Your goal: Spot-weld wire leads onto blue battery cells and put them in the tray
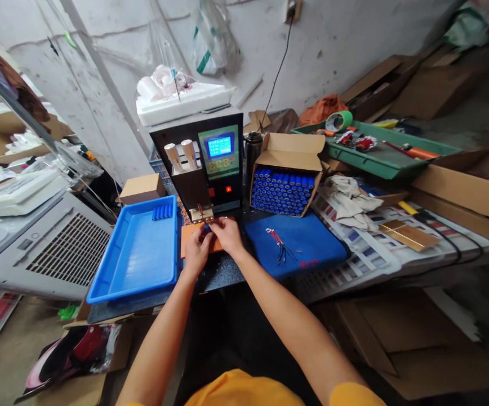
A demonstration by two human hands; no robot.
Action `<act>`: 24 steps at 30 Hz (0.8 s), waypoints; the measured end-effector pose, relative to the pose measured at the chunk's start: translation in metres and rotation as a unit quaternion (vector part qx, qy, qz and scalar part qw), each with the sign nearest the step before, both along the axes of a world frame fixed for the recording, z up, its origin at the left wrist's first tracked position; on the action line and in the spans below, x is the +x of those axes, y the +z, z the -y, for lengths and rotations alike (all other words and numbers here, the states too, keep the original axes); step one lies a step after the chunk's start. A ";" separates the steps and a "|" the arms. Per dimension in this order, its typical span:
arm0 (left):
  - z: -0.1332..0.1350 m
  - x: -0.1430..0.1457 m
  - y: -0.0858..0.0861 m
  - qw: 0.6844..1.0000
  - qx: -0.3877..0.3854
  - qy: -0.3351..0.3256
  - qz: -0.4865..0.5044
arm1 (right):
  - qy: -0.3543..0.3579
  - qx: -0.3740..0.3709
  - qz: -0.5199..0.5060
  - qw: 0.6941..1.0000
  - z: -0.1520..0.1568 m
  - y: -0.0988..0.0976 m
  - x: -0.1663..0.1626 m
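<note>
My left hand (198, 250) is closed on a blue cylindrical battery cell (206, 228), mostly hidden by my fingers. My right hand (228, 234) pinches at the same spot, its fingertips by the end of the cell; what they hold is too small to make out. Both hands are just under the electrode tips (201, 213) of a black spot welder (224, 194) with a lit blue display. An orange block (189, 237) lies beneath my hands. To the right, short red and black wires (279, 245) lie on a blue pad (312, 239).
At the left is a blue tray (143, 254) with several blue cells (162, 212) in its far corner. An open cardboard box (292, 144) packed with blue cells stands right of the welder. Beyond it are a green tray (396, 163) and crumpled gloves (350, 203).
</note>
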State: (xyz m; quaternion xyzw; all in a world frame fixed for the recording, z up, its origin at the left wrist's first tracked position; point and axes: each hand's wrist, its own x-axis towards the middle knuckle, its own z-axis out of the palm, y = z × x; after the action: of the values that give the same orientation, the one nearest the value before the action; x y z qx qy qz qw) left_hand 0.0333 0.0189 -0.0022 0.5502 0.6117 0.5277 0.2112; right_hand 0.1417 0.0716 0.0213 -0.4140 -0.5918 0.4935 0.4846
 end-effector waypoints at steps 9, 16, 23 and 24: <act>-0.001 -0.001 0.001 1.000 0.008 -0.006 0.002 | -0.021 0.000 0.035 0.999 0.001 0.000 -0.003; -0.001 -0.001 -0.001 1.000 0.005 -0.005 0.003 | -0.013 0.008 0.013 1.000 0.001 0.002 -0.003; -0.002 -0.002 -0.004 1.000 0.002 0.000 -0.002 | -0.017 -0.001 0.036 0.999 0.001 0.002 -0.004; -0.002 -0.003 -0.005 1.000 0.002 -0.001 -0.002 | -0.018 -0.002 0.040 0.999 0.001 0.002 -0.004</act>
State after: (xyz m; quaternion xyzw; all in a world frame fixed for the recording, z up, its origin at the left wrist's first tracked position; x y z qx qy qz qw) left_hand 0.0304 0.0207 -0.0068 0.5522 0.6106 0.5275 0.2097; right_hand 0.1382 0.0707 0.0234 -0.4449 -0.6020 0.4690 0.4687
